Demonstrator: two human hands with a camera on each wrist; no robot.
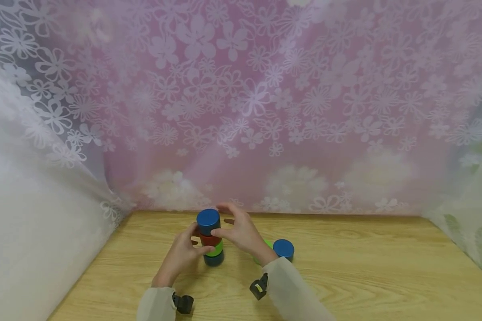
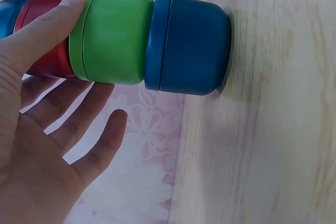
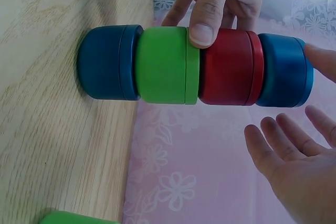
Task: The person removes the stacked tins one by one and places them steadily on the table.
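Blue, smooth rounded canister (image 1: 208, 217) tops an upright stack of four in the head view; beneath it sit a red rounded canister (image 1: 209, 240), a lime-green rounded canister (image 1: 215, 249) and a dark-blue rounded canister (image 1: 214, 259), the lowest standing on the pale wood-grain table (image 1: 365, 272). Left hand (image 1: 182, 252) is at mid-stack, right hand (image 1: 241, 229) at the top. Beside the right forearm stand a loose blue canister (image 1: 283, 248) and a partly hidden green canister (image 1: 268, 244). Left wrist view: left hand pinches the stack at the red-green joint, thumb in front, fingers passing behind, little finger clear; exact contact behind is concealed. Right wrist view: right thumb touches the uppermost canister near its lid; the remaining visible fingers are spread, apart from it. All four canisters are closely aligned end to end.
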